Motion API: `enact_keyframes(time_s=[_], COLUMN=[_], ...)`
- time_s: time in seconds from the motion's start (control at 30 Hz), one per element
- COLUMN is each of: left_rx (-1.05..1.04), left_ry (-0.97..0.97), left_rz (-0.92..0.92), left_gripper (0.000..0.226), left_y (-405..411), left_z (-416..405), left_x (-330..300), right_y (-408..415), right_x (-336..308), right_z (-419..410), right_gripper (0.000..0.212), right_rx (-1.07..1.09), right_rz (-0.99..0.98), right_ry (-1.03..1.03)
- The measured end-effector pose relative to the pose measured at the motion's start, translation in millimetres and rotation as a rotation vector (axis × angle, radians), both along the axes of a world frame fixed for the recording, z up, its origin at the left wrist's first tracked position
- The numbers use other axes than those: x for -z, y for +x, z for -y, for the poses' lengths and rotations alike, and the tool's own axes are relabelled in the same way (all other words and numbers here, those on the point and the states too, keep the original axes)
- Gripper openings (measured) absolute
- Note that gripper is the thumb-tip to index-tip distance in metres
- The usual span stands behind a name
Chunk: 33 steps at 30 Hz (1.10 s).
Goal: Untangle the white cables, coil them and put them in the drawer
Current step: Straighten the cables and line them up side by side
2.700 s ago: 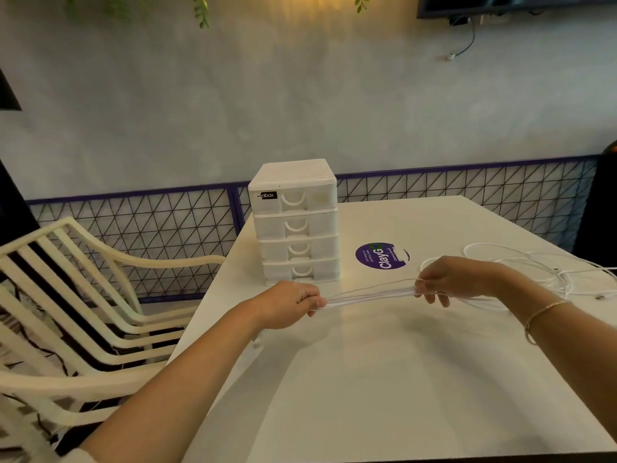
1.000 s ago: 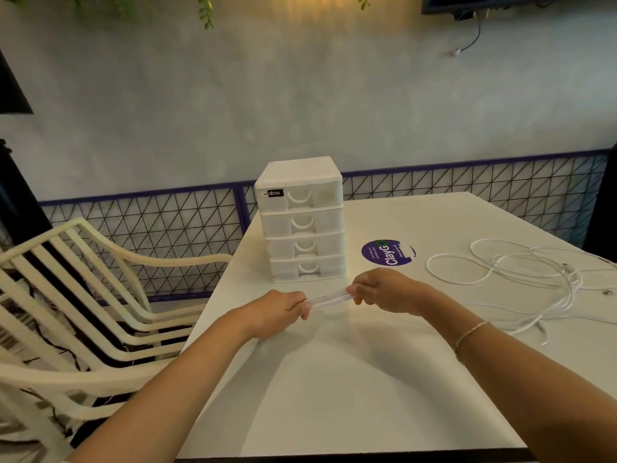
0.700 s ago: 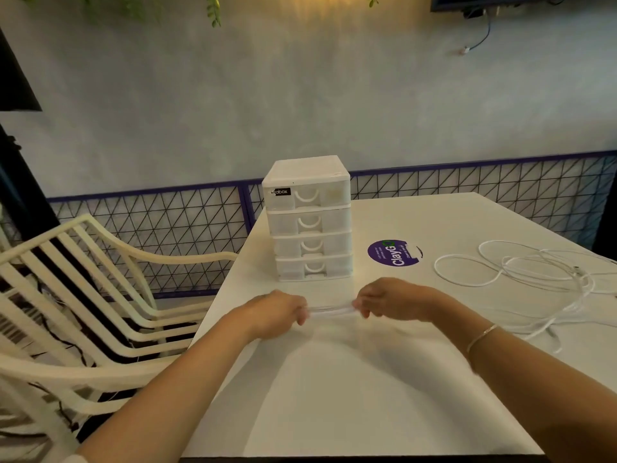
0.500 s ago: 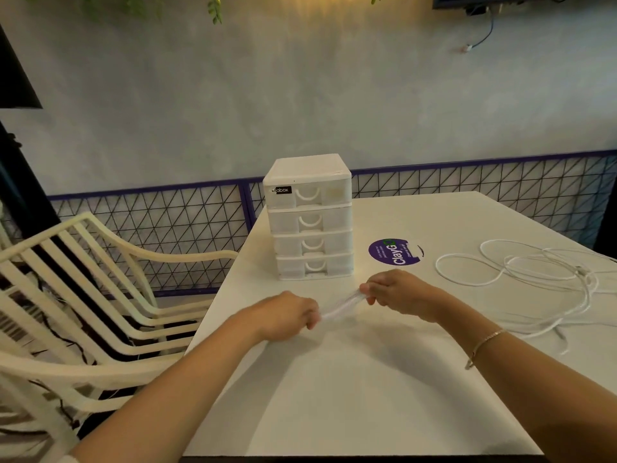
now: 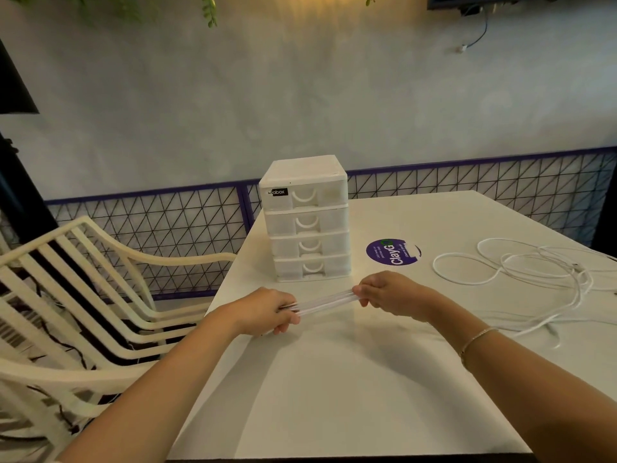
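Note:
A folded white cable [image 5: 325, 303] is stretched in several parallel strands between my two hands, just above the white table [image 5: 360, 396]. My left hand [image 5: 267, 310] grips its left end in curled fingers. My right hand [image 5: 387, 295] pinches its right end. Right behind the hands stands a small white drawer unit [image 5: 305, 218] with several drawers, all closed. A loose tangle of white cables [image 5: 534, 272] lies on the table to the right, apart from both hands.
A round purple sticker [image 5: 393, 251] is on the table beside the drawer unit. A cream slatted chair [image 5: 83, 295] stands left of the table. A purple wire fence [image 5: 467, 182] and a grey wall run behind.
My hands came close together along the folded cable, shortening the bundle, and have now drawn slightly apart again, pulling the strands taut. The loose tangle on the right has not moved.

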<state>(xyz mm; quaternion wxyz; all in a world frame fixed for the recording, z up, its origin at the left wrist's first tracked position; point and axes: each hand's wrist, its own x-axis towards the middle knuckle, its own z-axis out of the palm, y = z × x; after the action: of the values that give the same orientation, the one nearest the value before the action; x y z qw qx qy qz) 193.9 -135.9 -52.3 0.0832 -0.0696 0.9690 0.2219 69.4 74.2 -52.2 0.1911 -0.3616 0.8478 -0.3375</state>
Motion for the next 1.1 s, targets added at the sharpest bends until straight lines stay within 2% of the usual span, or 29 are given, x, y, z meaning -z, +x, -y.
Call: enact_keyframes(time_s=[0.13, 0.17, 0.3, 0.33, 0.5, 0.6, 0.7, 0.77, 0.9, 0.97, 1.0, 1.1], left_rx=[0.013, 0.016, -0.046, -0.062, -0.019, 0.001, 0.002, -0.008, -0.044, -0.061, -0.067, -0.061], left_ry=[-0.094, -0.084, 0.218, 0.24, 0.034, -0.076, -0.115, -0.129, -0.119, -0.098, -0.088, -0.081], left_rz=[0.101, 0.111, 0.014, -0.029, -0.127, -0.126, -0.142, -0.151, -0.16, -0.165, -0.172, -0.194], left_gripper=[0.003, 0.007, 0.029, 0.033, 0.038, 0.039, 0.039, 0.038, 0.039, 0.039, 0.039, 0.039], left_y=[-2, -4, -21, -24, -28, -26, -22, -19, -14, -13, -14, -19], left_z=[-3, -8, -46, -53, -57, -50, -44, -38, -27, -26, -25, -27], left_x=[-9, -10, -9, -7, 14, 22, 22, 22, 27, 29, 30, 27], right_y=[6, 7, 16, 18, 13, -1, -20, -37, -74, -79, -76, -59], right_x=[2, 1, 2, 3, 4, 3, 2, 0, -5, -9, -11, -9], right_z=[11, 13, 23, 24, 10, -10, -41, -66, -124, -138, -135, -95], right_gripper=[0.035, 0.035, 0.031, 0.028, 0.023, 0.011, 0.017, 0.021, 0.022, 0.017, 0.012, 0.015], right_rx=[-0.02, -0.025, -0.073, -0.083, -0.123, -0.165, -0.102, -0.049, 0.111, 0.16, 0.165, 0.158], right_rz=[-0.047, -0.049, -0.122, -0.124, 0.14, 0.151, 0.17, 0.101, -0.169, -0.243, -0.274, -0.251], right_ry=[-0.011, -0.012, 0.016, 0.011, 0.043, 0.17, 0.185, 0.279, 0.674, 0.726, 0.648, 0.191])
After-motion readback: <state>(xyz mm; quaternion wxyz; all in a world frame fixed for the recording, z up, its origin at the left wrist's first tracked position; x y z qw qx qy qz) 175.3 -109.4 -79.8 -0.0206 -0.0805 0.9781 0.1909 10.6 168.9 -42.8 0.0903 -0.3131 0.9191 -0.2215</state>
